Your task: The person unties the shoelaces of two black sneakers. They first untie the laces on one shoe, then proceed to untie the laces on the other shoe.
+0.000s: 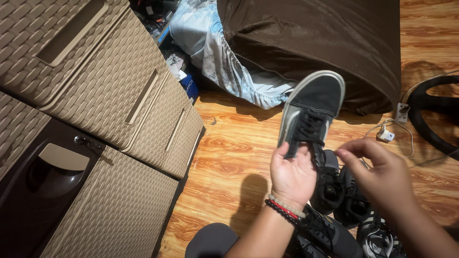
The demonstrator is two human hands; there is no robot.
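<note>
My left hand [292,174] holds a dark grey lace-up sneaker [313,102] with a white sole rim, toe pointing up and away from me. Beaded bracelets circle that wrist. My right hand [382,174] hovers just right of the shoe's heel end, fingers curled and pinched near the laces; whether it grips a lace I cannot tell. Beneath both hands lie several black sneakers [334,188] on the wooden floor [229,157].
A beige woven-pattern plastic drawer cabinet [110,100] fills the left side. A brown covered mattress [315,43] with a pale blue sheet [215,52] lies at the top. A white charger with cable [385,135] and a black ring-shaped object [430,119] sit at the right.
</note>
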